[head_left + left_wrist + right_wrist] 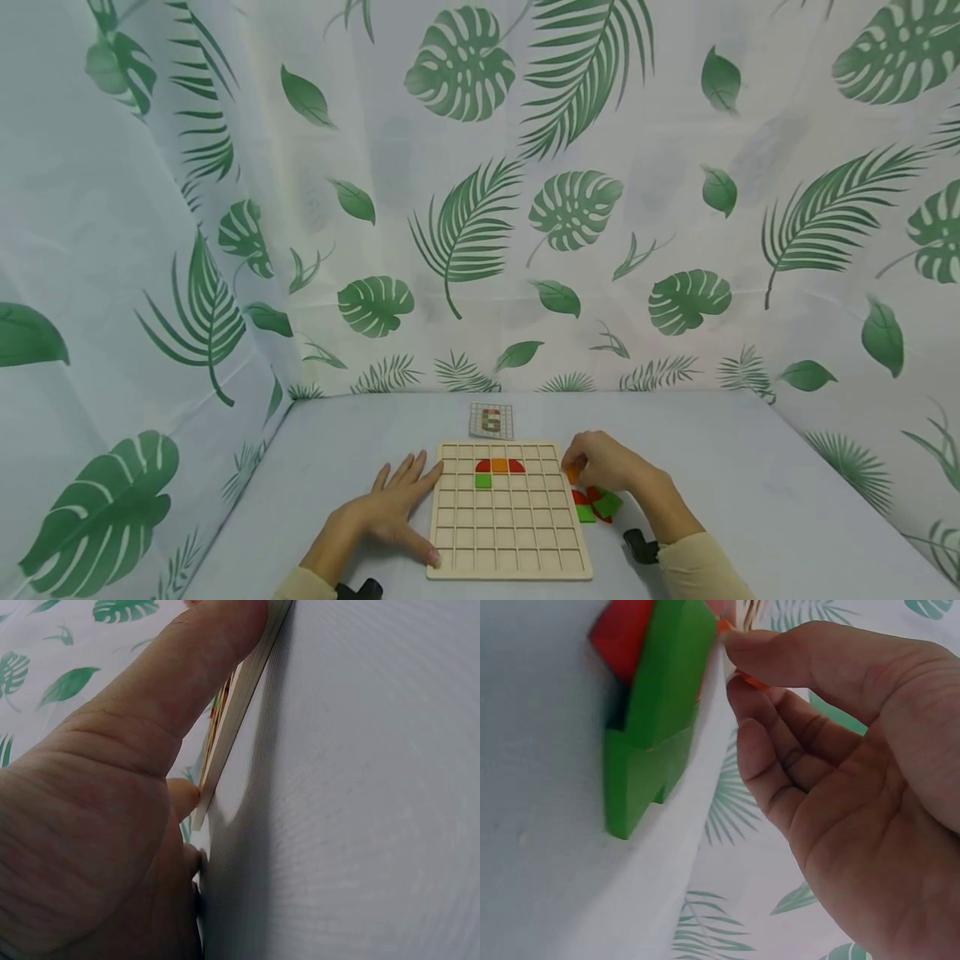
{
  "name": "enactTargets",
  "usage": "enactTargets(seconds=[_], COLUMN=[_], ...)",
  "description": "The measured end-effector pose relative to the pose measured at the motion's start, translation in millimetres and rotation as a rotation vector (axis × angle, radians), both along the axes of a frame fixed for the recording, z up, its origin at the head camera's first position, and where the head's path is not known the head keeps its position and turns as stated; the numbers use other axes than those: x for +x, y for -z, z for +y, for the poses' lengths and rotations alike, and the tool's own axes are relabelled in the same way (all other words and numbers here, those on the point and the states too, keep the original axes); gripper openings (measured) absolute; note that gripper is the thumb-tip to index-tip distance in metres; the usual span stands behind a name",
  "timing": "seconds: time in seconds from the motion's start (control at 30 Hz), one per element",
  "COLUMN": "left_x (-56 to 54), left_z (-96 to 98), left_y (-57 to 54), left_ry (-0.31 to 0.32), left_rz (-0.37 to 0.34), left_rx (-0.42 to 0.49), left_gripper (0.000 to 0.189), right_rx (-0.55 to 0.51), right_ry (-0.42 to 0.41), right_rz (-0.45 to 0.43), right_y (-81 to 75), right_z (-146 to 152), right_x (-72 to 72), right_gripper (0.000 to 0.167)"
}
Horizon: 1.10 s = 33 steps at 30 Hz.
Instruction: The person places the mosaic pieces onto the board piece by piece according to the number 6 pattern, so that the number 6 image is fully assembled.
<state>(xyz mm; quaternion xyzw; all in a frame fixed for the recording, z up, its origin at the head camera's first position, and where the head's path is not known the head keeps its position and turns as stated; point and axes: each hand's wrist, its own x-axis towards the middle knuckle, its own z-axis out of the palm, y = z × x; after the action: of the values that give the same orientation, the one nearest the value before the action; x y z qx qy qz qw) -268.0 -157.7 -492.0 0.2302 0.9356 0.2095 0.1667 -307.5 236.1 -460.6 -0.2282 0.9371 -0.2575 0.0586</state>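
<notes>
A wooden grid board (510, 537) lies on the table, with a red quarter-round piece (483, 466), an orange square (500, 466), another red quarter-round piece (516, 466) and a green square (483, 481) in its upper cells. Fingers spread, my left hand (390, 508) touches the board's left edge; in the left wrist view its thumb (195, 667) presses on the wooden rim. Beside the right edge, my right hand (606, 462) pinches an orange piece (573, 475) between thumb and fingers. The fingers partly hide that piece, also in the right wrist view.
Loose red and green pieces (606, 504) lie in a small pile right of the board, below my right hand. Behind the board lies a card (491, 421) with a coloured pattern on a grid. A leaf-printed cloth (480, 250) hangs behind the table.
</notes>
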Motion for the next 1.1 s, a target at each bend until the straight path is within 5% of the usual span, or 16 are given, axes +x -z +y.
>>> enactTargets(seconds=[0.3, 0.6, 0.93, 1.1], left_x=[-1.0, -0.8, 0.5, -1.4], left_z=[0.7, 0.7, 1.3, 1.8], left_y=[0.4, 2.5, 1.1, 0.8], left_ry=[-0.004, -0.013, -0.020, -0.022], left_rz=[0.011, -0.001, -0.018, -0.018], left_rx=[-0.005, -0.003, 0.002, -0.010], left_gripper=[0.138, 0.139, 0.138, 0.138], right_rx=[0.031, -0.009, -0.011, -0.020], right_ry=[-0.007, -0.137, -0.203, -0.238], right_rz=[0.099, 0.243, 0.329, 0.302], right_y=[-5.3, -3.0, -2.5, -4.0], right_z=[2.6, -8.5, -35.0, -42.0], right_x=[-2.4, -11.2, -7.3, -7.7], right_gripper=[0.020, 0.008, 0.008, 0.011])
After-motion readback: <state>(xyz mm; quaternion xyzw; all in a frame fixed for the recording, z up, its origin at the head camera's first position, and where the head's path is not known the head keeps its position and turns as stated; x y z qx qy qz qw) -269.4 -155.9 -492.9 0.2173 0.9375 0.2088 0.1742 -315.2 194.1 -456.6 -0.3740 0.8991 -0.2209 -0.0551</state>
